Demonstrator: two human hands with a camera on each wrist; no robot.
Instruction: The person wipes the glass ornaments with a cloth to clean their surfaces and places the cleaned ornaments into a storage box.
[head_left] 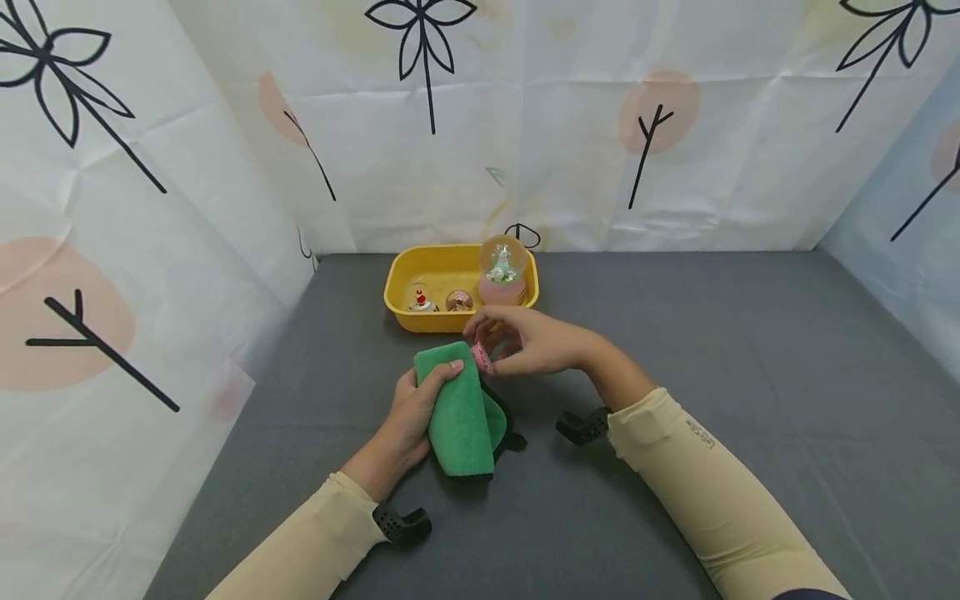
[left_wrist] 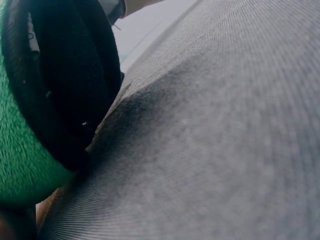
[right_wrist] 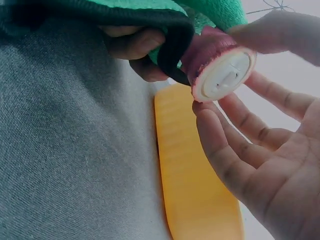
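Note:
My left hand [head_left: 405, 421] grips a folded green cloth [head_left: 459, 421] with black edging, the thumb lying on top. At the cloth's upper right edge, my right hand [head_left: 546, 340] pinches a small pink ornament [head_left: 481, 357] between thumb and fingers. The right wrist view shows the ornament's round pink base [right_wrist: 212, 50] with a white underside [right_wrist: 227, 77]; its upper part is hidden in the cloth. In the left wrist view, the cloth [left_wrist: 25, 150] fills the left side, and its black inner face shows.
Just beyond my hands stands a yellow tray [head_left: 431, 322]. It holds a pink-based snow globe [head_left: 503, 271], a small copper-coloured globe [head_left: 459, 301] and a small ornament with a red top [head_left: 422, 300]. A grey cloth [head_left: 712, 350] covers the table; patterned white curtains [head_left: 525, 125] hang behind.

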